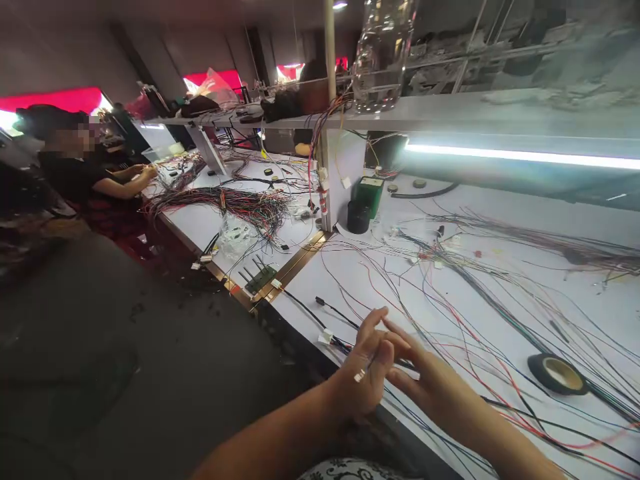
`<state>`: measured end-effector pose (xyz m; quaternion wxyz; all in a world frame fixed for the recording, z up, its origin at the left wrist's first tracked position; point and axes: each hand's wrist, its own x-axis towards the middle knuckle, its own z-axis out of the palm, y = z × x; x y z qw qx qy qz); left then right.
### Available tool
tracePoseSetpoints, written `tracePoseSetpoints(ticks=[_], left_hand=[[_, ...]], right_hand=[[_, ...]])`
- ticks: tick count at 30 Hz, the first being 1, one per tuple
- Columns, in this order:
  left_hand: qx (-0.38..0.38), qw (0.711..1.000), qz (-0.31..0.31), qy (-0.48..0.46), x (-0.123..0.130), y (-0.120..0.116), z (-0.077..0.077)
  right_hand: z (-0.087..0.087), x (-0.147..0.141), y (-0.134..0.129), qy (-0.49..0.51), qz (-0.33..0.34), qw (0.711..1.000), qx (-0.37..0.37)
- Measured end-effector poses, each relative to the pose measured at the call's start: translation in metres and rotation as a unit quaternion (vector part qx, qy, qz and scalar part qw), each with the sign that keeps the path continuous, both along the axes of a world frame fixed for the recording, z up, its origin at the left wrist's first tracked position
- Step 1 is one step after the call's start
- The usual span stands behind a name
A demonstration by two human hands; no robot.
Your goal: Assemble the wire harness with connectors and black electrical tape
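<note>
Near the front edge of the white table (300, 267), my left hand (367, 370) and my right hand (420, 373) meet, their fingers overlapping. A small white connector (359, 376) shows against my left palm, with a thin wire running up between the thumb and fingers. My right fingers are bent around toward the left hand; what they hold, if anything, is hidden. Just beyond the hands lie a dark cable with a white connector (325, 337) and a black plug (320, 301).
Black tape roll (557, 375) lies at right among loose wires (465, 313). A green box (369, 195) stands by the shelf post. A pegged board (260, 279) and a wire bundle (225, 200) lie to the left. A person (75, 160) works at far left.
</note>
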<state>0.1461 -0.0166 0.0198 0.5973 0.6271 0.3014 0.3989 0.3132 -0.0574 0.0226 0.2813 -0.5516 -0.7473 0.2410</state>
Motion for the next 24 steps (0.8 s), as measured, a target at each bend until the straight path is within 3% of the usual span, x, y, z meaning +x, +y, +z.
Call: tracePoseSetpoints(ticks=[2,4,7,10,18,20,22,24], left_hand=[[-0.006,1.000,0.013,0.022,-0.016,-0.006,-0.008],[-0.066,0.997,0.042,0.027,-0.036,-0.009,-0.017],[-0.190,0.978,0.072,-0.033,-0.066,-0.014,-0.025],[-0.223,0.969,0.076,-0.069,-0.085,-0.020,-0.027],[-0.288,0.951,-0.061,-0.093,-0.092,-0.014,-0.030],[-0.247,0.968,-0.023,-0.042,-0.097,-0.004,-0.032],[-0.122,0.987,0.060,0.083,-0.103,0.009,-0.035],[0.029,0.964,0.106,0.242,-0.108,0.024,-0.038]], right_hand=[[-0.011,-0.015,0.006,0.048,0.037,0.994,-0.086],[-0.019,-0.017,0.008,0.058,0.025,0.991,-0.119],[-0.023,-0.013,0.006,-0.008,0.007,0.996,-0.091],[-0.018,-0.018,0.005,-0.075,0.057,0.993,-0.076],[0.004,-0.069,0.017,-0.013,0.098,0.989,-0.113],[0.001,-0.072,0.021,0.007,0.077,0.988,-0.136],[-0.005,-0.070,0.026,0.020,0.031,0.989,-0.146],[-0.010,-0.066,0.030,0.034,-0.014,0.988,-0.152]])
